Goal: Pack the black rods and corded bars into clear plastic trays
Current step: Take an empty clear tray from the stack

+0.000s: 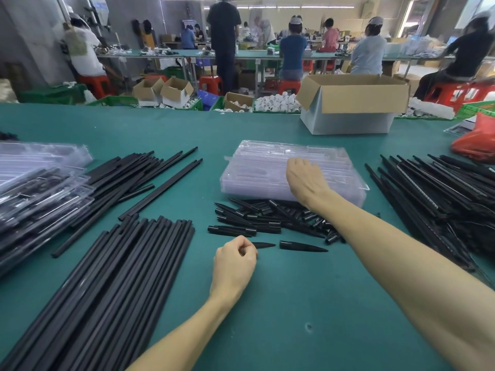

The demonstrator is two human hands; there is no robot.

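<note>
Head view: a stack of clear plastic trays (262, 167) was seen at the middle of the green table (294, 303), empty and nested. The right hand (305, 180) was laid on top of the stack. Its fingers were hidden beyond the back of the hand, so whether a tray was grasped could not be told.

Just in front of the stack, a heap of short black spikes (267, 218) was spread. One loose spike (302, 246) was set apart at its near edge. Beside it, the left hand (234, 259) was clenched round the wide end of a held spike (265, 245), only the point of which was shown.

To the left, black rods (120, 263) were laid side by side in a near bundle, with a looser pile of rods (139, 172) behind it. Filled trays (40, 194) were piled at the far left. At the right, corded bars (428, 188) were heaped, well apart from the stack. An open cardboard box (353, 103) was placed at the table's far edge.
</note>
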